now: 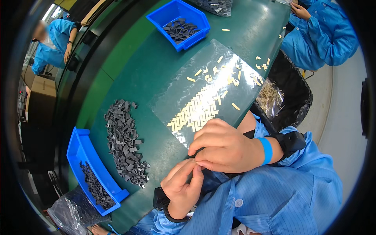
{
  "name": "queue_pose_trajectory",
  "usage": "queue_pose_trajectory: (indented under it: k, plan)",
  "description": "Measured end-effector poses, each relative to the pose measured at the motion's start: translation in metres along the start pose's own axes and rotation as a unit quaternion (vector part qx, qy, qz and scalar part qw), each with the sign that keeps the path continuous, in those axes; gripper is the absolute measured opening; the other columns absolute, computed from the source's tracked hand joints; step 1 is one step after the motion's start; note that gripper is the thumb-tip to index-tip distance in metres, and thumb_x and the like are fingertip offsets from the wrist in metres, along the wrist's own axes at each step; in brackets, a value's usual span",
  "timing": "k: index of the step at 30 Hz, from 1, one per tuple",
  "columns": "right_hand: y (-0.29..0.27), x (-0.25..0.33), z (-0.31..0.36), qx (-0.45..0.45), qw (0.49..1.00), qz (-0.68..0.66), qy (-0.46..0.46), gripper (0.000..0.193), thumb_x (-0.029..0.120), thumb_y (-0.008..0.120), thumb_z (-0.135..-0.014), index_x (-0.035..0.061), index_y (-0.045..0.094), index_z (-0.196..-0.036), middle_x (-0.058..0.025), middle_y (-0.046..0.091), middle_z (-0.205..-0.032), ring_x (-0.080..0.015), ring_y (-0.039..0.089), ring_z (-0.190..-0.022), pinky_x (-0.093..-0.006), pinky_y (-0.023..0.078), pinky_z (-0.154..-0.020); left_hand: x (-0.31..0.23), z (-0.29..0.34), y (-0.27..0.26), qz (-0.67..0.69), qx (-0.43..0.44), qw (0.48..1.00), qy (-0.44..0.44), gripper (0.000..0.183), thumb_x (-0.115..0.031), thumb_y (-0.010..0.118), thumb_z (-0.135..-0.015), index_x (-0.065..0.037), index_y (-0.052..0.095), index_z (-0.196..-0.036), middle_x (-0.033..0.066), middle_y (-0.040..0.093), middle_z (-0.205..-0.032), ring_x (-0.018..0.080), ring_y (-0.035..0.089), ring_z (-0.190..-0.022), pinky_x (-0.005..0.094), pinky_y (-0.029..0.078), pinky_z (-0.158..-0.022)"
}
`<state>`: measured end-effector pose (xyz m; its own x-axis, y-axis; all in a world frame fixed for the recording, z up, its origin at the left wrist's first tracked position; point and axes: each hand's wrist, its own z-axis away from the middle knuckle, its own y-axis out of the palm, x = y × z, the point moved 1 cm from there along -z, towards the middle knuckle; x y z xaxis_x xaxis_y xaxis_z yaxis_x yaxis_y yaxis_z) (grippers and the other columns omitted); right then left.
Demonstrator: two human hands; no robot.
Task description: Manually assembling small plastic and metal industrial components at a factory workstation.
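Observation:
My left hand (182,188) and my right hand (229,147) meet at the near edge of the table, fingertips pinched together. Whatever sits between them is too small and too covered to make out. Just beyond my right hand lies a clear plastic sheet (164,105). On it, small cream-coloured strips (196,107) are laid in slanting, close-set rows, with others scattered loosely toward its far right part. Left of the sheet, a long heap of small dark grey rectangular pieces (125,145) is spread on the green table (135,84).
A blue bin (78,145) with small dark parts stands at the left, beside a clear bag (68,211). Another blue bin (160,21) holds dark pieces at the far side. A black-lined bin (295,98) is right of the table. Two people in blue (325,35) are nearby.

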<state>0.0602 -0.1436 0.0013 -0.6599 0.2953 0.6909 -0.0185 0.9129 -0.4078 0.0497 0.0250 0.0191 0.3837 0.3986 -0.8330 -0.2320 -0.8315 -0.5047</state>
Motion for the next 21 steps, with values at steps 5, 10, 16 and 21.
queue_pose_trajectory:
  k: [5, 10, 16, 21]
  plan:
    - [-0.015, -0.006, -0.006, 0.004, 0.999, 0.007, 0.038, 0.006, 0.009, 0.062, -0.077, 0.007, 0.057, -0.076, -0.0067, 0.059, -0.089, -0.0237, 0.057, -0.082, -0.0346, 0.042, -0.073, 0.001, 0.004, 0.002, 0.184, 0.013, 0.976, -0.116, 0.01, 0.003, 0.06, -0.081, 0.008, 0.062, -0.09, 0.0141, 0.065, -0.081, 0.0173, 0.064, -0.067, 0.0249, 0.051, -0.061]
    - [-0.077, -0.027, -0.004, -0.109, 0.912, 0.383, 0.097, 0.009, 0.005, 0.065, -0.072, 0.002, 0.06, -0.079, -0.0103, 0.059, -0.077, -0.027, 0.056, -0.07, -0.0342, 0.044, -0.062, 0.006, 0.01, -0.001, 0.349, -0.011, 0.916, -0.196, 0.012, -0.002, 0.058, -0.086, 0.009, 0.062, -0.09, 0.0148, 0.064, -0.08, 0.0194, 0.064, -0.066, 0.0266, 0.051, -0.062]
    - [-0.053, -0.009, 0.005, -0.046, 0.986, 0.072, 0.142, 0.018, 0.008, 0.065, -0.075, 0.0017, 0.062, -0.091, -0.0096, 0.06, -0.089, -0.0257, 0.057, -0.082, -0.033, 0.045, -0.073, -0.001, 0.008, 0.009, 0.344, -0.037, 0.922, -0.174, 0.013, -0.003, 0.057, -0.086, 0.009, 0.061, -0.09, 0.0151, 0.064, -0.079, 0.0193, 0.064, -0.065, 0.0266, 0.051, -0.062]
    - [-0.019, 0.01, 0.004, -0.019, 0.973, -0.15, 0.176, 0.015, 0.008, 0.07, -0.075, 0.003, 0.065, -0.088, -0.0088, 0.059, -0.089, -0.019, 0.056, -0.081, -0.0283, 0.042, -0.068, -0.003, 0.005, 0.014, 0.357, -0.042, 0.92, -0.157, 0.015, -0.004, 0.056, -0.088, 0.01, 0.061, -0.091, 0.0154, 0.064, -0.079, 0.0193, 0.064, -0.065, 0.0259, 0.051, -0.061]
